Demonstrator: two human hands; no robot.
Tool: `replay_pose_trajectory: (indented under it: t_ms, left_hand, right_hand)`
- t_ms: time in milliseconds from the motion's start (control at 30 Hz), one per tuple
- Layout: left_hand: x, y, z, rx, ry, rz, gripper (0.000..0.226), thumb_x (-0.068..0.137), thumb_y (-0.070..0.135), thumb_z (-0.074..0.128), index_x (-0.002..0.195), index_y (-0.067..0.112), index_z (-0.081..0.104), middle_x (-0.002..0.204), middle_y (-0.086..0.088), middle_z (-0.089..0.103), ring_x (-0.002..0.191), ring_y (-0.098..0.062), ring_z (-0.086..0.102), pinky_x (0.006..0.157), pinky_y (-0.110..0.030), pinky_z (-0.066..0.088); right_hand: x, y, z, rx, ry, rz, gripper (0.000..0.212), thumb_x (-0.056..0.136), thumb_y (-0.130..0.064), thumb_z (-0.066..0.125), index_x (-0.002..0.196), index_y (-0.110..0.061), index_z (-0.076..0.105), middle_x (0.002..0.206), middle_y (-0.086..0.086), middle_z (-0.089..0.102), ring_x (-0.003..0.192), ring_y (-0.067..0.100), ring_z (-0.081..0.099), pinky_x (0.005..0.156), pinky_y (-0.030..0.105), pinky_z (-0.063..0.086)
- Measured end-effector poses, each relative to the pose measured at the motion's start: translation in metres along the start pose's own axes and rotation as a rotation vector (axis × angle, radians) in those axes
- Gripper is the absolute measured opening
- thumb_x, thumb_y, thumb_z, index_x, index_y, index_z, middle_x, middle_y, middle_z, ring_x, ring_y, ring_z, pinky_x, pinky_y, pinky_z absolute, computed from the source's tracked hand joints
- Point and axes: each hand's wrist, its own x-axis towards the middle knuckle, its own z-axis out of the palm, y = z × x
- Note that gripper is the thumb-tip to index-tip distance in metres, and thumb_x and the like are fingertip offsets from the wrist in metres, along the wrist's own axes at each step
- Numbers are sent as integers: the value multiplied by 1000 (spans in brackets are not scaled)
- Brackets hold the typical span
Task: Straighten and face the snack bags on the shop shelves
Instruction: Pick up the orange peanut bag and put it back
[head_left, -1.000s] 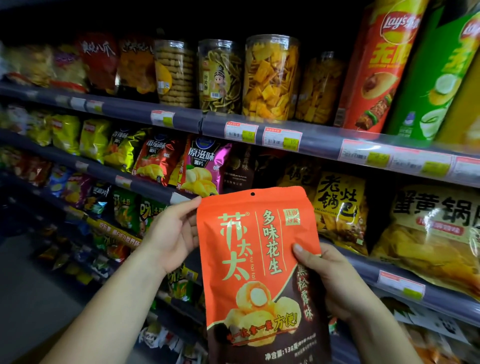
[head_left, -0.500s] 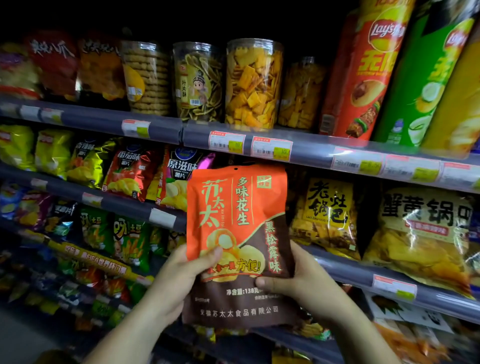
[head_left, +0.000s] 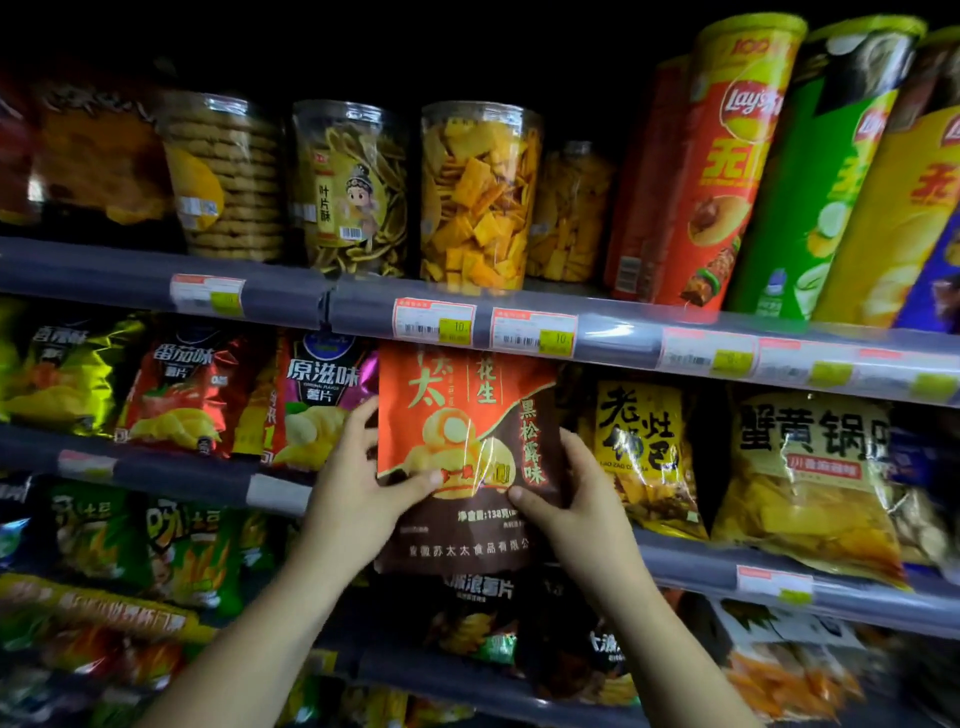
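An orange and brown peanut bag (head_left: 467, 415) stands upright, face out, in the middle shelf's gap, its top edge hidden behind the shelf rail above. My left hand (head_left: 358, 483) grips its left edge, thumb across the front. My right hand (head_left: 571, 493) holds its right edge, thumb on the front as well. The bag's bottom hangs down over the front rail of the middle shelf (head_left: 727, 571). To the left stands a dark chip bag with a purple edge (head_left: 317, 395); a yellow bag with black lettering (head_left: 644, 452) stands to the right.
Clear snack tubs (head_left: 478, 197) and tall Lay's cans (head_left: 722, 156) fill the upper shelf. Its rail (head_left: 260, 291) with price tags sits just above the held bag. A red tomato chip bag (head_left: 182, 395) and more bags crowd the middle and lower shelves.
Both hands have carried the peanut bag up and away from me into the middle shelf's gap. Its top has slid in behind the upper rail. My left hand shifted from behind the bag to its lower edge.
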Motion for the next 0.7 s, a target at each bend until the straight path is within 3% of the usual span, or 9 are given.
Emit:
replay_pose_trajectory:
  t_ms: [100, 233, 400, 500, 600, 700]
  left_hand:
    - [34, -5, 12, 42, 27, 139, 91, 70, 21, 88, 140, 43, 35, 130, 3, 62, 115, -20, 66, 99, -52, 53]
    - [61, -19, 30, 100, 44, 262, 79, 74, 15, 85, 139, 30, 43, 136, 0, 61, 125, -22, 59, 106, -49, 48]
    - [78, -30, 40, 100, 0, 332, 62, 76, 8, 81, 131, 23, 56, 125, -1, 68, 114, -20, 64, 101, -43, 50]
    - [87, -26, 42, 89, -5, 330, 58, 76, 8, 81, 129, 19, 58, 124, -1, 69, 113, -19, 63, 100, -37, 49]
    - [93, -25, 46, 87, -15, 333, 59, 78, 9, 80, 131, 20, 56, 129, -2, 66, 118, -18, 61, 103, -35, 46]
    - [86, -33, 49, 164, -28, 332, 55, 81, 10, 78, 131, 20, 57, 133, -4, 61, 124, -22, 58, 105, -30, 42]
  right_hand:
    - [17, -5, 8, -209, 110, -40, 75, 82, -9, 81, 144, -29, 45, 121, -17, 65, 105, -4, 65, 91, 21, 53]
    - [30, -2, 19, -344, 153, -25, 95, 82, -4, 76, 160, -20, 22, 144, 2, 57, 132, 20, 54, 102, 24, 42]
    - [30, 5, 30, -400, 197, 37, 85, 91, 0, 65, 161, -10, 18, 154, 11, 43, 144, 20, 38, 97, -4, 17]
    - [31, 4, 30, -396, 224, 38, 85, 90, 4, 64, 160, -8, 18, 158, 10, 38, 143, 11, 34, 94, -14, 10]
    - [34, 4, 29, -390, 226, 27, 89, 89, 5, 63, 161, -8, 14, 162, 8, 33, 146, 9, 30, 109, -1, 13]
    - [31, 5, 29, -448, 142, 64, 87, 92, -1, 64, 161, -7, 12, 159, 10, 33, 150, 21, 29, 107, 7, 15]
